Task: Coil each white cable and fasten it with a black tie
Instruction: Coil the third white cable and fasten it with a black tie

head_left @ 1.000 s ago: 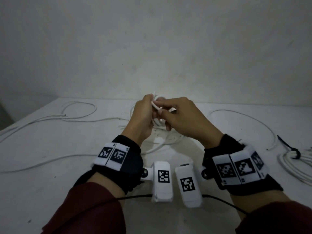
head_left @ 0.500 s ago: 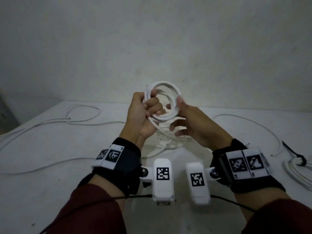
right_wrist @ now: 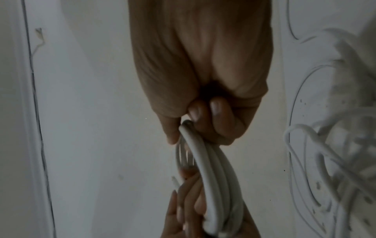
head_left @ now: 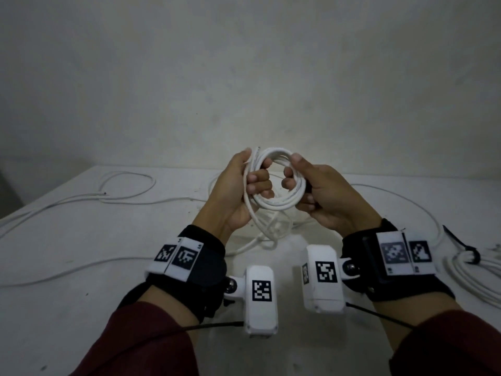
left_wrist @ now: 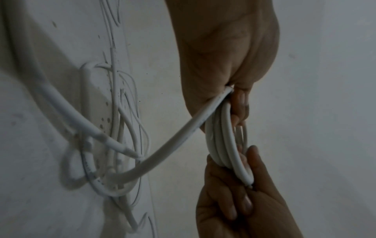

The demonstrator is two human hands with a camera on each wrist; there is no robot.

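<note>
both hands (head_left: 282, 191) gripping white cable coil (head_left: 273, 206)

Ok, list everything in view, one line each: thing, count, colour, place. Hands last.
cable coil: one, white, held up between both hands above the table, a tail hanging down to the table.
loose cables: several, white, exact count unclear, spread over the table's left, middle and right.
tied bundle: one, white, at the table's right edge.
black tie: one, black, on the tied bundle.
table: one, white, under everything.
wall: one, off-white, behind the table.
wrist cameras: two, white with black markers, on black wrist straps.
sleeves: two, dark red, bottom of view.
left hand: one, grips the coil's left side.
right hand: one, grips the coil's right side.
</note>
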